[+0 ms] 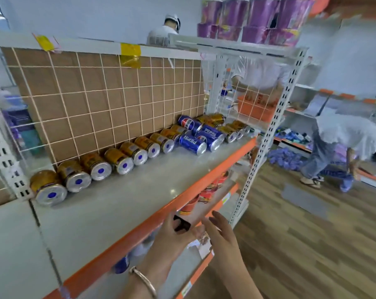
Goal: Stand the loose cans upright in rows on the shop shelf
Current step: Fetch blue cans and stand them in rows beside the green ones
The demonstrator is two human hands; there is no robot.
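Observation:
Several gold cans (100,167) lie on their sides in a line along the back grid of the grey shelf (139,190), silver ends facing out. At the shelf's right end, several blue Pepsi cans (192,144) lie piled on their sides among more gold cans (230,133). Both hands are low in front of the shelf's orange edge (204,178), away from the cans. My left hand (172,233), with a bracelet on the wrist, holds a small black object (182,223). My right hand (222,234) is beside it with fingers straight, holding nothing.
A brown board behind a white wire grid (109,100) backs the shelf. Purple tubs (254,20) stand on the top shelf. Red cups (206,193) sit on the lower shelf. People (342,145) work in the aisle to the right and behind the shelving.

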